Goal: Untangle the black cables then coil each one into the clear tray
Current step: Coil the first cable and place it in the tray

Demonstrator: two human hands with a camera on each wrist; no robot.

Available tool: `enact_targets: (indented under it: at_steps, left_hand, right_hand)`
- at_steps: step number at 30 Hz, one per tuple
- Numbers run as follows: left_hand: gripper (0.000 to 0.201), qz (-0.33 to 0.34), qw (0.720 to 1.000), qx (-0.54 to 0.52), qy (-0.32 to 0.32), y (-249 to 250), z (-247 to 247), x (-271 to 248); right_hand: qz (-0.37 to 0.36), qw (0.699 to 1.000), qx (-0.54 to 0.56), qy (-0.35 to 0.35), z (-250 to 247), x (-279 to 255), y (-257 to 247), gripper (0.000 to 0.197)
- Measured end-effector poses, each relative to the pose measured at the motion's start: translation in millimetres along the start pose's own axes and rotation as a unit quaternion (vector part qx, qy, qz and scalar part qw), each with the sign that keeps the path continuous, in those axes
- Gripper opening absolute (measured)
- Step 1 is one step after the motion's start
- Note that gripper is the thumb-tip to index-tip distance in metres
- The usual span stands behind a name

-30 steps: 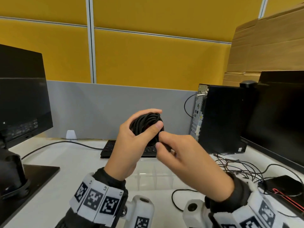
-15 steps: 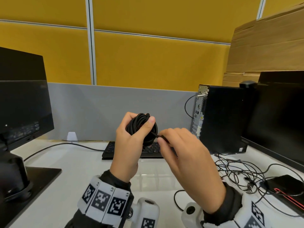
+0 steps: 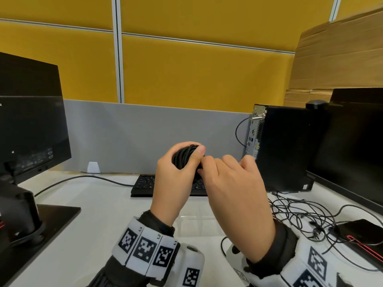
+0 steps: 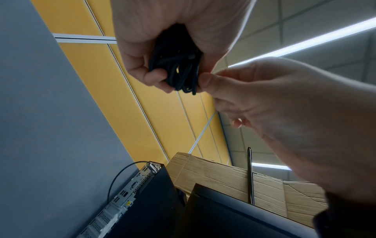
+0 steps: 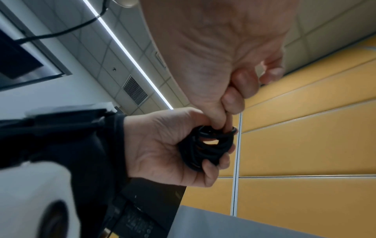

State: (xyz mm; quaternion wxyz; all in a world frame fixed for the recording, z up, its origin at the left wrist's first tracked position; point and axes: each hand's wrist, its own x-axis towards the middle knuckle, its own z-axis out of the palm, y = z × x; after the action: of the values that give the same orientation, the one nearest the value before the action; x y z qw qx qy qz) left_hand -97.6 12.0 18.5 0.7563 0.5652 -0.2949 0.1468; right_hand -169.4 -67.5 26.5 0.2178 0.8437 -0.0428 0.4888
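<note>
Left hand grips the coiled black cable – right wrist view shows right hand pinching its top loop

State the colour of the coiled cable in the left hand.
Black. The coiled cable shows best in the left wrist view, gripped by the left hand.

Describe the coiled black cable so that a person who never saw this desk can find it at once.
Look above the middle of the white desk, in front of the black keyboard. There the left hand grips a tight bundle, the coiled black cable, while the right hand pinches one of its loops. Unlike the loose tangle of thin cables lying on the desk to the right, it is wound compactly and held in the air.
</note>
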Motion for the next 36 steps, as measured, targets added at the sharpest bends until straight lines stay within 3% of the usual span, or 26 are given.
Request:
enact_targets:
  at_steps: [3,7,14,16,20,23,27,30,36]
  left_hand:
    - [0.006,0.013,1.000,0.012,0.004,-0.9,-1.5,-0.4]
    - [0.012,0.027,0.999,0.023,-0.008,-4.7,1.5,-3.4]
    - [0.023,0.045,0.996,0.053,-0.061,-8.2,2.7,-3.4]
    - [0.023,0.043,0.995,0.054,-0.072,-5.5,1.4,-2.9]
    - [0.036,0.000,0.997,0.009,-0.073,-3.9,0.8,-3.7]
    - [0.051,-0.037,0.997,-0.044,-0.058,-2.9,2.5,-5.1]
    - [0.053,-0.064,0.993,-0.095,-0.025,-3.0,6.3,-6.7]
    - [0.051,-0.060,0.993,-0.102,-0.018,-3.2,5.9,-6.4]
    - [0.045,-0.013,0.997,-0.072,0.005,-8.7,4.1,-2.0]
  right_hand:
    - [0.002,0.998,0.058,-0.020,1.8,-1.1,0.8,0.018]
    - [0.005,0.976,0.218,-0.021,-1.0,-7.4,12.2,0.023]
    - [-0.077,0.992,0.035,0.095,-0.4,-1.1,54.8,0.022]
    - [-0.074,0.989,0.057,0.112,8.8,-0.2,68.2,0.019]
    - [-0.012,0.973,0.203,0.111,35.7,-3.9,65.6,0.024]
    - [0.029,0.929,0.364,0.065,49.7,-8.4,49.5,0.031]
    - [0.116,0.854,0.506,-0.010,49.8,-10.9,25.9,0.027]
    - [0.157,0.812,0.558,-0.070,43.6,-7.9,17.7,0.025]
    - [0.169,0.765,0.606,-0.138,33.8,-1.9,13.9,0.032]
